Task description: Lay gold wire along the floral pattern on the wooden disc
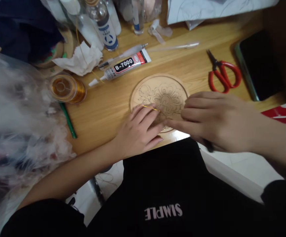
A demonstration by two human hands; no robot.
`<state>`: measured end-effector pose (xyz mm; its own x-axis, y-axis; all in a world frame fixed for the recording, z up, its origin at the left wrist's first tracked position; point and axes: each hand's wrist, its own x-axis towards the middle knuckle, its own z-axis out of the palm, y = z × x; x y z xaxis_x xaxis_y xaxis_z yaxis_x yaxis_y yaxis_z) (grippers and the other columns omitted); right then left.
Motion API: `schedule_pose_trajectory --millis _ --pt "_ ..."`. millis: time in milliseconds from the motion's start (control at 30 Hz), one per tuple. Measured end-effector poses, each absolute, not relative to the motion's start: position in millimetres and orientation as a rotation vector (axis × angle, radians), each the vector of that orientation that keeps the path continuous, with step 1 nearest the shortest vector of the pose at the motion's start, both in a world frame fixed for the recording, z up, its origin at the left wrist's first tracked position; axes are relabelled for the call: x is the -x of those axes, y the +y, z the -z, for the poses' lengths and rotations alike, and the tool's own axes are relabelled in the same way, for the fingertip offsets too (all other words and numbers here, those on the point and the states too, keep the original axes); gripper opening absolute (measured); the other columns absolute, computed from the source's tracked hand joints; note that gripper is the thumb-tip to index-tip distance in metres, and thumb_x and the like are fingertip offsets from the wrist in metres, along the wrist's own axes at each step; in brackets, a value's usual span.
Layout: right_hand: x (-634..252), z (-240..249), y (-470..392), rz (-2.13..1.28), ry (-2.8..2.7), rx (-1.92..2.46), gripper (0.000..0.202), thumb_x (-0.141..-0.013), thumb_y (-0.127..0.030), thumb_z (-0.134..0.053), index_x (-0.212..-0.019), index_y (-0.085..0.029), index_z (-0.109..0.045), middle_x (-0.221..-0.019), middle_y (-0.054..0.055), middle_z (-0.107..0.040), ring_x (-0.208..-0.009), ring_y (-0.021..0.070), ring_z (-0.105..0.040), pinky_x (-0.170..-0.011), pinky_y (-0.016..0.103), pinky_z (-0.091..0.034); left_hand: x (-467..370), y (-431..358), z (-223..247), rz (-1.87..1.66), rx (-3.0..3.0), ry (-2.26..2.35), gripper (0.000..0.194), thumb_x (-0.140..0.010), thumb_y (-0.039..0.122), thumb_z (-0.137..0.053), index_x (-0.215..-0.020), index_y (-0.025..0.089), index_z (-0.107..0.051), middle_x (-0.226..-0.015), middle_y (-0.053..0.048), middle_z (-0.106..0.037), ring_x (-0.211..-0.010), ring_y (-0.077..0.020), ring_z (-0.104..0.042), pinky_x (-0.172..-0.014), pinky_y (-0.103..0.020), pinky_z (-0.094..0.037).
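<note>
Broadly, the wooden surface point(100, 121) carries everything, with the round board point(166, 80), drawn with a flower, near its close edge. At about four o'clock from the board's middle, the right hand point(207, 118) has its fingers curled round a dark tool point(209, 145), mostly hidden. At seven o'clock the left hand point(140, 133) lies flat on the board, fingers slightly spread. A phone point(260, 65) rests at two o'clock, the glue tube point(125, 65) at ten, red-handled pliers point(224, 75) at two, nearer than the phone, and a spool point(67, 89) at nine. Gold wire point(150, 108) crosses by the left fingertips.
</note>
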<state>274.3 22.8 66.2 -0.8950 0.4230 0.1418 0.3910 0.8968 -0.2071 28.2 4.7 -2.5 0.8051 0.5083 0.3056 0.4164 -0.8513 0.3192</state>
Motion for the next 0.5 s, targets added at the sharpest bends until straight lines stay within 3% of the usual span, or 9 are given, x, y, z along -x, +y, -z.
schedule_pose_trajectory --millis 67,200,500 --pt "-267.0 -58.6 27.0 -0.163 -2.933 0.640 0.027 -0.097 -0.015 -0.040 -0.108 -0.020 -0.065 -0.074 0.003 -0.062 -0.071 0.0186 -0.059 -0.063 0.035 -0.045 -28.5 4.0 1.8 -0.578 -2.749 0.733 0.026 -0.093 0.036 -0.063 -0.104 0.014 -0.069 -0.128 -0.020 -0.062 -0.127 -0.0367 -0.054 -0.104 -0.059 -0.048" --pt "-266.6 -44.2 37.8 -0.140 -2.982 0.687 0.025 -0.099 -0.015 -0.043 -0.102 -0.022 -0.066 -0.073 0.002 -0.064 -0.069 0.0174 -0.055 -0.063 0.034 -0.039 -29.0 3.4 -0.1 -0.583 -2.740 0.751 0.030 -0.092 0.034 -0.065 -0.114 0.014 -0.067 -0.129 -0.020 -0.062 -0.127 -0.0352 -0.055 -0.105 -0.058 -0.048" --pt "-270.4 -37.5 45.7 -0.185 -2.937 0.693 0.027 -0.104 -0.022 -0.038 -0.098 -0.022 -0.065 -0.074 0.000 -0.065 -0.070 0.0147 -0.058 -0.062 0.031 -0.040 -28.2 4.1 2.2 -0.571 -2.744 0.733 0.033 -0.091 0.035 -0.066 -0.116 0.013 -0.066 -0.133 -0.021 -0.059 -0.129 -0.0364 -0.054 -0.107 -0.059 -0.046"
